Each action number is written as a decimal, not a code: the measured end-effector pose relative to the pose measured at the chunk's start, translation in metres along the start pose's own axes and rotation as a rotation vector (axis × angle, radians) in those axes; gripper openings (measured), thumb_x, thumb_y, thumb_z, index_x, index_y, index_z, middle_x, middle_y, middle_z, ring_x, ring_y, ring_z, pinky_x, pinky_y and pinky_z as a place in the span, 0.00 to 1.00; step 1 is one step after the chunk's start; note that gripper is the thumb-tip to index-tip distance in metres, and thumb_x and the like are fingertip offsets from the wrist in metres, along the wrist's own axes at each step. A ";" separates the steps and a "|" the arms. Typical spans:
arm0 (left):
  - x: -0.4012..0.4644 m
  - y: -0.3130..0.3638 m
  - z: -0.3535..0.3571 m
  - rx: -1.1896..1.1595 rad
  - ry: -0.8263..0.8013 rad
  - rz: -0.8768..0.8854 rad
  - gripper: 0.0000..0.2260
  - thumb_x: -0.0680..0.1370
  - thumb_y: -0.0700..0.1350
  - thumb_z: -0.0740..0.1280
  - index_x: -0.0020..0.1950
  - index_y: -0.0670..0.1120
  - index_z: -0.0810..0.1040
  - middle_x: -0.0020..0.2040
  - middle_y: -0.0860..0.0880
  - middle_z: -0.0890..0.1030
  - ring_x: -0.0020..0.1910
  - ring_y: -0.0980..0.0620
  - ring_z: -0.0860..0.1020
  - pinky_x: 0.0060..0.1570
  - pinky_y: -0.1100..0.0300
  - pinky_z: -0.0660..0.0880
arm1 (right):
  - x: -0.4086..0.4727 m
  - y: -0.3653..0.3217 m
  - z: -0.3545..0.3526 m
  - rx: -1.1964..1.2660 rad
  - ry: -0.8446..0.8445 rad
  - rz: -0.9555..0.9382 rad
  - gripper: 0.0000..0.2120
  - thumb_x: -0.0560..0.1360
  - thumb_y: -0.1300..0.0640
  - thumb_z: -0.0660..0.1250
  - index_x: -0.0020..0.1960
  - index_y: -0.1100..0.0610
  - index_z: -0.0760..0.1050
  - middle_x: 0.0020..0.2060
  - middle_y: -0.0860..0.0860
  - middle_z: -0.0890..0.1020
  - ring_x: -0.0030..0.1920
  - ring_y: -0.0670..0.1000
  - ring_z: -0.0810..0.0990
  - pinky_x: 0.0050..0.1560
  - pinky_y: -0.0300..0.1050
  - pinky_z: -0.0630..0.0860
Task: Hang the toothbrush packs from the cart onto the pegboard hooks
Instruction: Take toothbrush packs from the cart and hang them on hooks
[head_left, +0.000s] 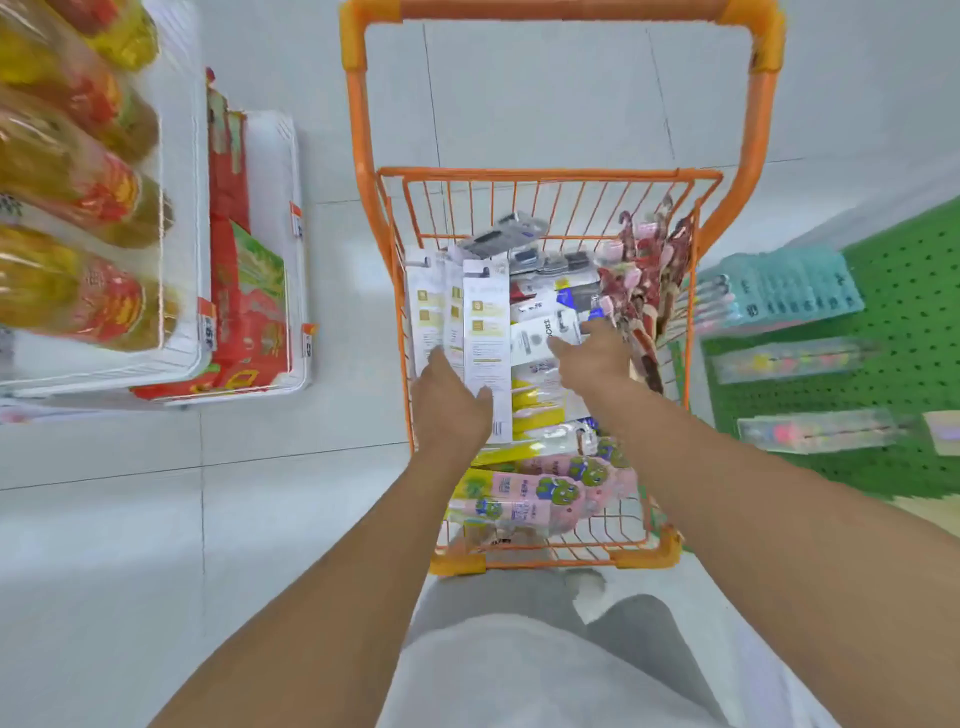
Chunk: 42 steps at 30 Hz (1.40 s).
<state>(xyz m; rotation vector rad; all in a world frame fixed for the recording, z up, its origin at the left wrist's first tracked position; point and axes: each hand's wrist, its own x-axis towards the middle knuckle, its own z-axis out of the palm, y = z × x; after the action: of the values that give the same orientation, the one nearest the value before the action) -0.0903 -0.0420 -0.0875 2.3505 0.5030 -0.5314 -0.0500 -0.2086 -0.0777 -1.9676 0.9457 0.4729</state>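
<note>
both hands are down inside the orange cart (550, 176). my left hand (449, 402) lies over the white-and-gold toothbrush packs (485, 332) standing along the cart's left side, thumb against the edge of the nearest pack and fingers spread on its face; whether it pinches the pack i cannot tell. my right hand (592, 356) reaches further in, index finger stretched out onto a white pack with dark print (540, 338) in the middle of the heap, the other fingers bent under where i cannot see them, so i cannot say whether anything is gripped.

around the hands the cart is crowded: grey and black packs (506, 236) piled at the far end, a bundle of dark red and pink packs (649, 270) leaning on the right wall, yellow packs (535, 405) under my wrists, and pink packs with green cartoon faces (545, 493) lying across the near end. my forearms cross over these last ones.

to the right stands the green pegboard (904, 364), with teal packs (784, 291) and two clear packs (789, 358) already hanging on it. to the left, white wire shelves (182, 208) carry yellow oil bottles (67, 171) and red bags (244, 312). the floor (260, 493) is pale tile.
</note>
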 end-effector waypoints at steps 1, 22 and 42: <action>0.002 0.001 0.002 -0.036 -0.002 -0.031 0.35 0.74 0.47 0.73 0.76 0.43 0.59 0.63 0.42 0.77 0.64 0.40 0.74 0.63 0.47 0.72 | 0.005 0.000 0.002 0.034 0.017 0.003 0.16 0.76 0.57 0.72 0.60 0.61 0.76 0.50 0.59 0.80 0.55 0.65 0.82 0.57 0.63 0.78; -0.064 0.079 -0.050 -0.632 -0.078 0.071 0.03 0.84 0.44 0.57 0.54 0.45 0.68 0.42 0.52 0.75 0.36 0.56 0.75 0.28 0.66 0.72 | -0.083 0.030 -0.151 1.069 -0.264 -0.145 0.05 0.81 0.52 0.64 0.54 0.52 0.75 0.50 0.51 0.83 0.56 0.52 0.82 0.60 0.57 0.79; -0.149 0.113 -0.019 -0.666 -0.574 0.156 0.24 0.78 0.31 0.64 0.59 0.60 0.77 0.55 0.49 0.85 0.54 0.43 0.83 0.56 0.37 0.78 | -0.110 0.084 -0.186 1.633 -0.569 -0.063 0.50 0.62 0.20 0.62 0.64 0.61 0.77 0.33 0.50 0.62 0.35 0.49 0.52 0.37 0.45 0.53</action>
<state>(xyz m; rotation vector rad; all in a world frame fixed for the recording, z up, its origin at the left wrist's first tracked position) -0.1573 -0.1396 0.0586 1.4998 0.1778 -0.7837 -0.1903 -0.3438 0.0467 -0.3277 0.5113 0.0731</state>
